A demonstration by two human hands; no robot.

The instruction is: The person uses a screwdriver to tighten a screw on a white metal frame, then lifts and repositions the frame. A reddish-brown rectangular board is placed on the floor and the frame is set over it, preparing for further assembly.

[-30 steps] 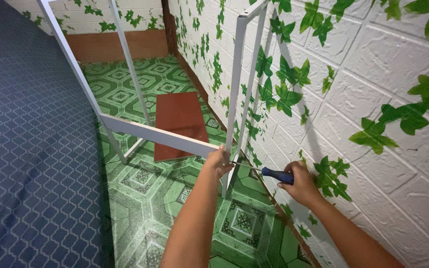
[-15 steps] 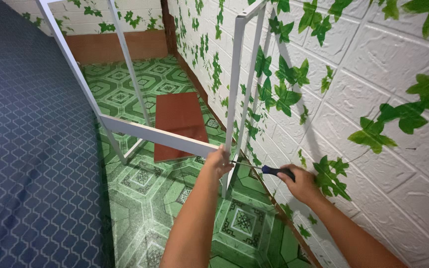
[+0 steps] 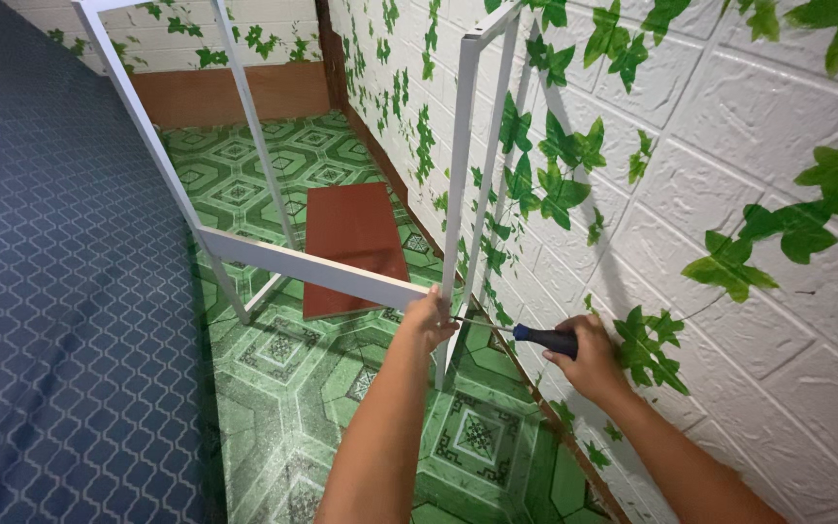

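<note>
The left hand (image 3: 429, 318) grips the stiff, light-looking white metal frame (image 3: 314, 271) at its corner joint, where the right hand (image 3: 589, 357), closed around a blue-black-handled screwdriver (image 3: 535, 337), points the tip.

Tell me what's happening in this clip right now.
A person is working on a white metal frame standing on a green patterned floor beside a leaf-patterned wall. The left hand grips the joint where the crossbar meets an upright post, and the right hand holds a screwdriver with its tip at that joint. A reddish-brown board lies on the floor behind.
</note>
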